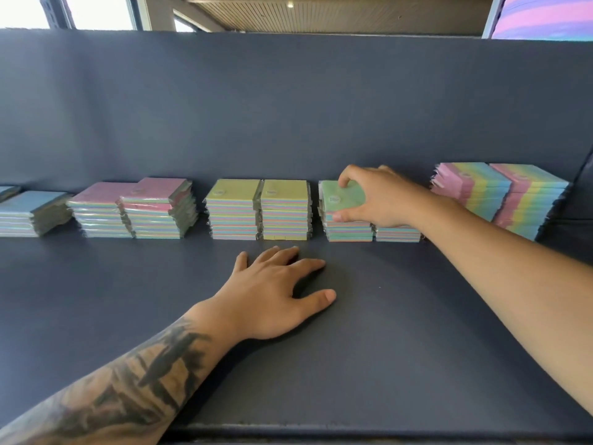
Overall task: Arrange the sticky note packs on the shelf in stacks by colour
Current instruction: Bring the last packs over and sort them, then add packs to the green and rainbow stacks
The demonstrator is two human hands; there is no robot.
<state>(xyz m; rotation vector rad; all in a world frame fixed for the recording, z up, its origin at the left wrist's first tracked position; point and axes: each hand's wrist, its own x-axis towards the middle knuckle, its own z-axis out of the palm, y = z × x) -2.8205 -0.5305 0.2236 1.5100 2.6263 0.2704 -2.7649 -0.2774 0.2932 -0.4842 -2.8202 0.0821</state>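
Sticky note packs stand in stacks along the back of a dark blue shelf. From left: blue-topped stacks, two pink-topped stacks, two yellow-topped stacks, green-topped stacks, and rainbow-striped stacks at the right. My right hand grips a green-topped pack that sits tilted on top of the left green stack, thumb at its near edge and fingers over its far edge. My left hand lies flat and spread on the bare shelf in front of the yellow stacks, holding nothing.
The shelf's dark back wall rises right behind the stacks. The shelf's front edge runs along the bottom of the view. A shorter green stack lies under my right wrist. A pink and blue striped thing shows above the wall at top right.
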